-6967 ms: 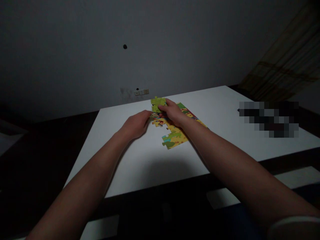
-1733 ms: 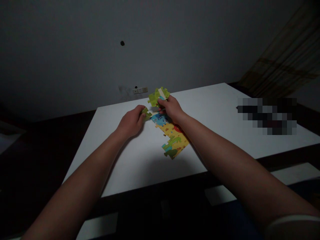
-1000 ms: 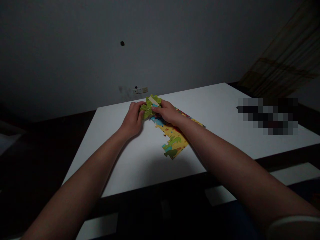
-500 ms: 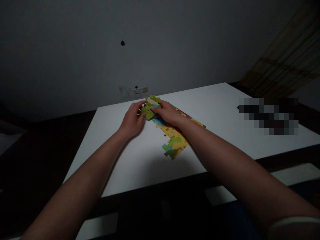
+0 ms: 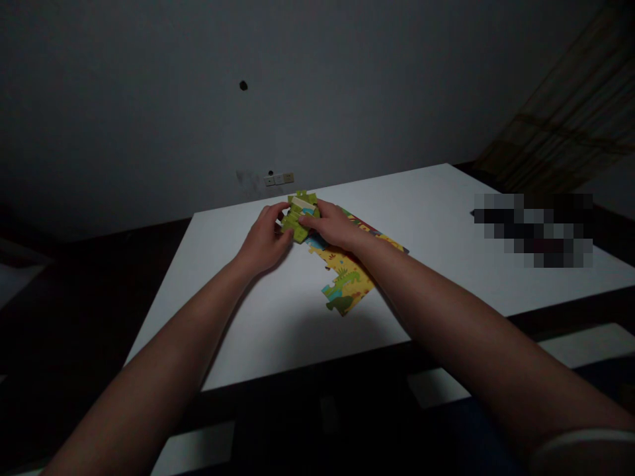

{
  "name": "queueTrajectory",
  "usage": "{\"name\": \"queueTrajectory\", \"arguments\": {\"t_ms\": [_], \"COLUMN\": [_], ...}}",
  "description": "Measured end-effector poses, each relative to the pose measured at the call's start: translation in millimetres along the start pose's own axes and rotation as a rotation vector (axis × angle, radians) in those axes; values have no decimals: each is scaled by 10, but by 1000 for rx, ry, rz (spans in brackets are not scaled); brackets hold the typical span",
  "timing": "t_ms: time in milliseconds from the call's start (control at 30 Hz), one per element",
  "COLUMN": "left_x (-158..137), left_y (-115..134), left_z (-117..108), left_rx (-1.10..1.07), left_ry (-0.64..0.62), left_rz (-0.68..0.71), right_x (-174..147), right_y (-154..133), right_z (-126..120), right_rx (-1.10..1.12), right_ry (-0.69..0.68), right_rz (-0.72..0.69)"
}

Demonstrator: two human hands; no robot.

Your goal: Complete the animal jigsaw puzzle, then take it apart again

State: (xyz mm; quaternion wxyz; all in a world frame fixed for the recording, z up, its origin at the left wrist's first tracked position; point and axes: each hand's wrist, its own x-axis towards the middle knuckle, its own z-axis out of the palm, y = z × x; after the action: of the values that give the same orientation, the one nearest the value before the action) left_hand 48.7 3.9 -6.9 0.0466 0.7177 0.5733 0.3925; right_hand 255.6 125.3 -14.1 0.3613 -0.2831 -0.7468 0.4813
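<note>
Both hands meet at the far end of a colourful cardboard jigsaw strip (image 5: 347,274), printed in yellow with green animals and a blue patch, which lies flat on the white rectangular table (image 5: 258,330). The left hand (image 5: 265,241) has its fingers closed on the left edge of a small cluster of bright green cardboard jigsaw pieces (image 5: 299,215), and the right hand (image 5: 332,225) pinches the same cluster from the right, with its forearm lying over the part of the strip behind it. The cluster sits at the strip's far end, touching it; whether its tabs are already seated there cannot be told in this dim light. To do the joining well, the cluster should probably be kept level with the strip, its tabs lined up over the matching gaps before any pressure, then pressed straight down with the fingertips rather than slid in, since a sideways push could shift the loose strip on the smooth table. Beyond the strip's far end, a pale wall socket (image 5: 280,178) sits low on the grey wall (image 5: 149,99).
</note>
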Motion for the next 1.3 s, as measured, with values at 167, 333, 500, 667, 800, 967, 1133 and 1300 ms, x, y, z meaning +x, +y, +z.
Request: {"name": "queueTrajectory", "arguments": {"t_ms": [167, 333, 500, 667, 800, 967, 1133, 1300], "left_x": [-40, -45, -36, -38, -42, -41, -41, -37], "left_y": [44, 82, 71, 80, 99, 111, 131, 182], "left_z": [-18, -44, -39, -41, -41, -47, -58, -91], "left_rx": [20, 6, -5, -3, 6, 54, 103, 164], "left_ry": [-103, -165, -171, -166, -159, -155, -150, -162], "left_rz": [-30, -48, -47, -58, -72, -74, -80, -121], "right_x": [-24, -38, -44, -57, -69, -77, -75, -69], "right_y": [-21, -29, -33, -68, -101, -115, -100, -87], "right_z": [2, -7, -9, -26, -40, -36, -36, -30], "right_rx": [-46, -100, -103, -126, -138, -131, -114, -103], "right_ry": [-3, 4, -10, -4, -2, 5, 7, 8], "right_rz": [1, -29, 8, -7, -5, 11, 4, -16]}}
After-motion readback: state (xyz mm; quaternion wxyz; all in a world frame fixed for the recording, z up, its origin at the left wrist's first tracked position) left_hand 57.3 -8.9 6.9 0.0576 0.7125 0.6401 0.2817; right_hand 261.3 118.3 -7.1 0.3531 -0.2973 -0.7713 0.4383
